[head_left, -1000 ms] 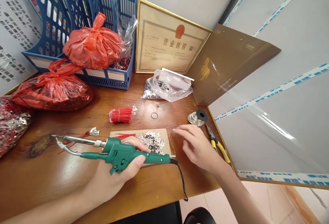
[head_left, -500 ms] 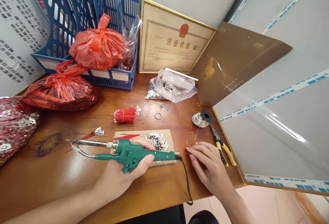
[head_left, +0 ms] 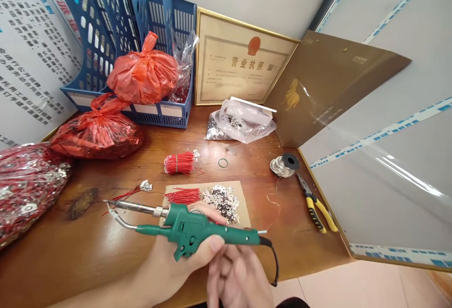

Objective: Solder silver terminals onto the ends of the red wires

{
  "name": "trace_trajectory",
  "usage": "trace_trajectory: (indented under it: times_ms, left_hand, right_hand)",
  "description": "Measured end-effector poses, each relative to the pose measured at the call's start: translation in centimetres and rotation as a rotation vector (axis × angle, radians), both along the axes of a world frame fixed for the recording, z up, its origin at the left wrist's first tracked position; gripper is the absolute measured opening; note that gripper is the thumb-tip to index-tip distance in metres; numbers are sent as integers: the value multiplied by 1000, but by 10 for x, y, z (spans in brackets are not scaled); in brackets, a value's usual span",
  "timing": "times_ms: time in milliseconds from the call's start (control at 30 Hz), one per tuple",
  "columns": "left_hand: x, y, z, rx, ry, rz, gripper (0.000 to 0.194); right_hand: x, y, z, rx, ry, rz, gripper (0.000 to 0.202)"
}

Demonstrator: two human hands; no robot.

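From my remote seat, the fingers [head_left: 213,245] of my left hand [head_left: 178,264] are clamped around the green soldering iron [head_left: 190,230], held level above the desk [head_left: 120,247] — its tip points left, presumably to keep heat off both hands. My right hand [head_left: 242,275] sits below its handle, fingers curled; blur means I cannot tell whether they pinch anything. Just beyond, red wires [head_left: 182,196] and metal tabs [head_left: 222,200] lie side by side on cardboard [head_left: 244,211], probably to keep small parts gathered. Farther right, the solder spool [head_left: 284,164] trails a thin strand [head_left: 279,209] — likely left loose for easy reach — with pliers [head_left: 318,206] nearby.
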State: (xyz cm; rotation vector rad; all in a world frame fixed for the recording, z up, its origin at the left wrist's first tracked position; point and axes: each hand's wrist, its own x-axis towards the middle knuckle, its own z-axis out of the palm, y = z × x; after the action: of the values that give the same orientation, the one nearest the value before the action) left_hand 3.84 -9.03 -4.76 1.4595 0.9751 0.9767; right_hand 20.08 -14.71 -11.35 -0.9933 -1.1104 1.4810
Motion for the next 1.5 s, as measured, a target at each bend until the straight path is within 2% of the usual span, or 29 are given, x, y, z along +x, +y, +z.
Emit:
trace_trajectory:
  times_ms: [100, 200, 300, 400, 433, 500, 533, 567, 600, 700, 767, 833, 1033, 1167, 1333, 1500]
  left_hand:
    - [4, -6, 3, -134, -81, -129, 38]
    - [7, -10, 10, -222, -65, -166, 50]
    - [7, -11, 19, -118, 101, -144, 59]
    - [-1, -15, 29, -16, 265, -186, 65]
    - [-7, -15, 32, 21, 291, -191, 57]
    - [-21, -11, 36, 97, 393, -187, 21]
    - [-29, -6, 37, 152, 462, -197, 18]
    - [-38, 2, 37, 226, 525, -206, 26]
    - [-47, 12, 36, 317, 571, -187, 31]
    - [-70, 45, 25, 546, 741, -104, 21]
    - [-78, 60, 15, 637, 838, -101, 24]
    - [-81, 66, 6, 690, 867, -97, 24]
    - [-79, 58, -11, 669, 729, -29, 17]
    - [-79, 56, -13, 651, 657, 6, 15]
    - [-79, 60, -12, 660, 675, -11, 12]
    - [-78, 62, -19, 605, 628, -17, 11]
  right_hand:
    - [-20, 14, 19, -84, 164, -100, 42]
    - [-17, 24, 40, -90, 267, -107, 37]
    - [4, 37, 53, -91, 316, -77, 37]
    - [34, 51, 57, -65, 343, -108, 43]
    - [44, 54, 57, -4, 306, -153, 44]
    - [61, 58, 55, 46, 209, -229, 42]
    - [69, 59, 53, 51, 164, -273, 39]
    - [75, 58, 51, 38, 122, -312, 34]
    - [79, 58, 49, 17, 86, -340, 30]
    - [90, 54, 43, -41, 19, -362, 25]
    - [95, 52, 42, -71, -12, -345, 27]
    - [99, 51, 41, -109, -54, -339, 31]
    - [102, 47, 43, -92, -155, -292, 29]
    - [107, 41, 41, -140, -188, -249, 27]
    - [109, 41, 40, -143, -189, -241, 28]
    - [120, 39, 32, -173, -186, -180, 31]
